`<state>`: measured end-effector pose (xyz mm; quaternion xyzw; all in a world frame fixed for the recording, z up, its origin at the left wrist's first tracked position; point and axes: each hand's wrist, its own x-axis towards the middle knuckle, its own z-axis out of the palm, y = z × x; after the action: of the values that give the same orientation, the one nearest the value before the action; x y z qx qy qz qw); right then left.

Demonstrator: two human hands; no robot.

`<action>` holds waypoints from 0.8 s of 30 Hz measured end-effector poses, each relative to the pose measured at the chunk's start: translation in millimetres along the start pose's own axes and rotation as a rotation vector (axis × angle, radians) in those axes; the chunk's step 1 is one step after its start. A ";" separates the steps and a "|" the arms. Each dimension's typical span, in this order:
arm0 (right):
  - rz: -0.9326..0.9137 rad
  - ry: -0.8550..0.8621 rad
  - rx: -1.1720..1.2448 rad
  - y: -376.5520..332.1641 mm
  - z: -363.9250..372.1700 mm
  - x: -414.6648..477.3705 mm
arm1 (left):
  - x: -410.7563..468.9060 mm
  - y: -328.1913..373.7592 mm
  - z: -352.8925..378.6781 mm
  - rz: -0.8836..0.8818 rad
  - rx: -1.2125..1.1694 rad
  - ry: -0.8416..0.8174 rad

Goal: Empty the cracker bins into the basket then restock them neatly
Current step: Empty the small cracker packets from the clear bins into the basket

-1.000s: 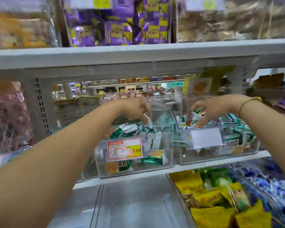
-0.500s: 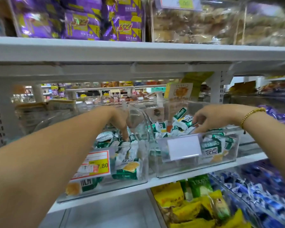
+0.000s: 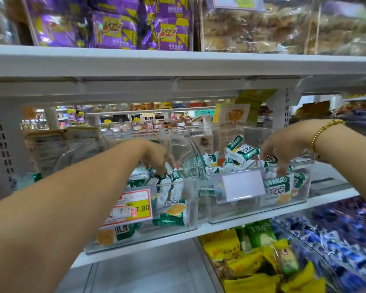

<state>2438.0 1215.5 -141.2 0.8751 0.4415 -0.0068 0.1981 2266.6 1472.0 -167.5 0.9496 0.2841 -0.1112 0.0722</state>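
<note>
Head view: two clear plastic bins stand side by side at the front edge of a white shelf (image 3: 226, 228), both holding green-and-white cracker packets (image 3: 173, 210) printed with a round yellow cracker and large characters in an East Asian script.

The left bin (image 3: 190, 199) carries a red-bordered white and yellow price label (image 3: 133, 206) on its front; "7.80" can be read, the smaller print cannot. The right bin (image 3: 237, 214) has a clear label holder with a blank white card (image 3: 242, 185).

The left hand (image 3: 156, 156) reaches into the left bin with its fingers curled down, the tips among the top packets. Whether it has actually closed on one cannot be told.

The right hand (image 3: 283, 150), a gold bead bracelet (image 3: 325, 132) on its wrist, reaches into the right bin. Its fingers are bent down into the heap just behind the front wall, and its grip is likewise hidden.

On the shelf above lie purple and yellow packs (image 3: 114, 28) with a slanted red logo too blurred to read, beside clear bags of pale brown biscuits (image 3: 262, 28). Below the bins lie yellow packs (image 3: 222, 244), a green pack (image 3: 260, 232) with unclear Latin lettering, and blue-and-white packets (image 3: 336, 242).
</note>
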 end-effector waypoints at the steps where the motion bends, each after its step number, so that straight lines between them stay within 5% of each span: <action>1: -0.014 -0.011 0.006 1.4 -0.9 1.2 | 1.0 -0.3 1.3 0.017 0.016 0.048; 11: -0.028 0.112 0.162 15.8 4.9 9.6 | 4.1 -7.7 3.1 0.057 -0.099 0.204; 20: 0.072 -0.147 0.066 1.0 -1.2 11.5 | -9.8 -13.4 -0.3 0.024 -0.244 0.207; 24: 0.127 -0.167 0.006 -3.9 -1.2 12.6 | -21.6 -23.8 -10.6 -0.080 -0.417 0.333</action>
<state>2442.4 1227.7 -143.8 0.8984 0.3669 -0.0684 0.2317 2237.6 1482.5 -153.7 0.9074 0.3460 0.1046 0.2143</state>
